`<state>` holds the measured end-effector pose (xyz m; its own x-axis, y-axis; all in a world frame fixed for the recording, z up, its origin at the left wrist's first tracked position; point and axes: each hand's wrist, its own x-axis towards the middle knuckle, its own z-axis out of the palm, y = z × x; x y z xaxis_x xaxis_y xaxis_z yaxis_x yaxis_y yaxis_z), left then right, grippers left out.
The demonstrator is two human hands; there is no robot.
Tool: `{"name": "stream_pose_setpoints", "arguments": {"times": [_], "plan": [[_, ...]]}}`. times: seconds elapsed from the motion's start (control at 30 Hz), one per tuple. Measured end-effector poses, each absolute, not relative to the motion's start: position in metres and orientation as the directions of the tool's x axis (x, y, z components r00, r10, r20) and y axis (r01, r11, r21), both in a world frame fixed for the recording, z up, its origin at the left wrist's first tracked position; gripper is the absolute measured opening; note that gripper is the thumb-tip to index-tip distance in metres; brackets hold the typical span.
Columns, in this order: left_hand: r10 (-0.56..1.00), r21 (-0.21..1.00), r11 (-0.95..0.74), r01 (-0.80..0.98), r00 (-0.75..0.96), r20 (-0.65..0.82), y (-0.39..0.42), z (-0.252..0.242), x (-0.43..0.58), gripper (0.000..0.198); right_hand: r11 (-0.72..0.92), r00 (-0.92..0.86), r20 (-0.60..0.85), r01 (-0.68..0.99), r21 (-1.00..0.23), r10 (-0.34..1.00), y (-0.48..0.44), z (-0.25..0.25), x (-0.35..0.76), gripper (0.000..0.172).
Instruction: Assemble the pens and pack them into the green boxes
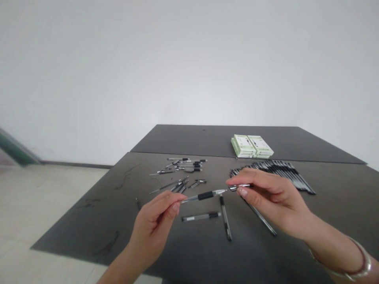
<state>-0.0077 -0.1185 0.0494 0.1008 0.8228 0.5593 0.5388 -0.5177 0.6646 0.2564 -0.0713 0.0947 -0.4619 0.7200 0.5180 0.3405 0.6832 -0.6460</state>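
Observation:
Between thumb and fingers, my left hand (158, 219) grips a clear gel pen (204, 195) with a black rubber grip, its tip pointing right. My right hand (271, 197) pinches a pen cap (237, 187) just beyond that tip; cap and pen look slightly apart. Below them on the table lie a loose pen (201, 217) and another pen (226, 219) set at an angle. A further pen (262, 217) shows partly from under my right hand. Behind the left hand are scattered pen parts (180, 185).
A dense row of pens (284, 173) lies right of centre, partly behind my right hand. Green-and-white boxes (251, 146) are stacked farther back on the dark table (192, 138). Several pens and parts (189, 163) lie at the middle left. A white wall (189, 59) stands behind.

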Motion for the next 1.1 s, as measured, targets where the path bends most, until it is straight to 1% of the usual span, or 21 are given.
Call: {"name": "stream_pose_setpoints", "arguments": {"times": [0.13, 0.3, 0.47, 0.5, 0.57, 0.67, 0.73, 0.8, 0.9, 0.97, 1.0, 1.03, 1.1], "plan": [[0.819, 0.645, -0.54, 0.54, 0.16, 0.552, -0.118, 0.05, 0.002, 0.02, 0.714, -0.525, 0.506, 0.346, -0.608, 0.685, -0.075, 0.093, 0.266, 0.019], [0.825, 0.647, -0.533, 0.545, 0.167, 0.539, -0.117, 0.047, 0.005, 0.022, 0.717, -0.478, 0.54, 0.372, -0.589, 0.693, -0.077, 0.093, 0.278, 0.019], [0.831, 0.646, -0.528, 0.552, 0.179, 0.526, -0.114, 0.047, 0.011, 0.023, 0.721, -0.522, 0.511, 0.368, -0.588, 0.683, -0.081, 0.093, 0.278, 0.019], [0.833, 0.65, -0.529, 0.546, 0.189, 0.519, -0.113, 0.047, 0.013, 0.023, 0.712, -0.525, 0.499, 0.363, -0.602, 0.689, -0.081, 0.092, 0.277, 0.019], [0.835, 0.659, -0.53, 0.534, 0.195, 0.514, -0.111, 0.046, 0.015, 0.023, 0.663, -0.495, 0.473, 0.338, -0.668, 0.729, -0.082, 0.09, 0.276, 0.016], [0.851, 0.689, -0.503, 0.521, 0.156, 0.502, -0.11, 0.043, 0.014, 0.022, 0.542, -0.336, 0.453, 0.255, -0.8, 0.826, -0.081, 0.086, 0.278, 0.009], [0.869, 0.732, -0.473, 0.49, 0.124, 0.479, -0.11, 0.04, 0.012, 0.021, 0.484, -0.253, 0.43, 0.217, -0.848, 0.867, -0.081, 0.084, 0.281, 0.011], [0.882, 0.767, -0.457, 0.451, 0.116, 0.458, -0.11, 0.04, 0.011, 0.02, 0.438, -0.267, 0.379, 0.217, -0.872, 0.886, -0.082, 0.082, 0.284, 0.012], [0.878, 0.769, -0.469, 0.434, 0.135, 0.459, -0.11, 0.043, 0.014, 0.019, 0.38, -0.385, 0.278, 0.219, -0.899, 0.88, -0.088, 0.079, 0.284, 0.015], [0.87, 0.755, -0.483, 0.443, 0.151, 0.469, -0.11, 0.046, 0.017, 0.019, 0.387, -0.452, 0.247, 0.248, -0.888, 0.857, -0.092, 0.08, 0.284, 0.015], [0.866, 0.748, -0.491, 0.446, 0.159, 0.474, -0.11, 0.047, 0.019, 0.02, 0.418, -0.471, 0.254, 0.283, -0.863, 0.845, -0.093, 0.081, 0.285, 0.015], [0.861, 0.741, -0.499, 0.45, 0.166, 0.48, -0.11, 0.047, 0.02, 0.02, 0.465, -0.484, 0.275, 0.329, -0.822, 0.831, -0.094, 0.082, 0.285, 0.013], [0.853, 0.727, -0.513, 0.456, 0.174, 0.492, -0.109, 0.048, 0.022, 0.02, 0.577, -0.515, 0.34, 0.421, -0.7, 0.787, -0.095, 0.087, 0.288, 0.013]]}}
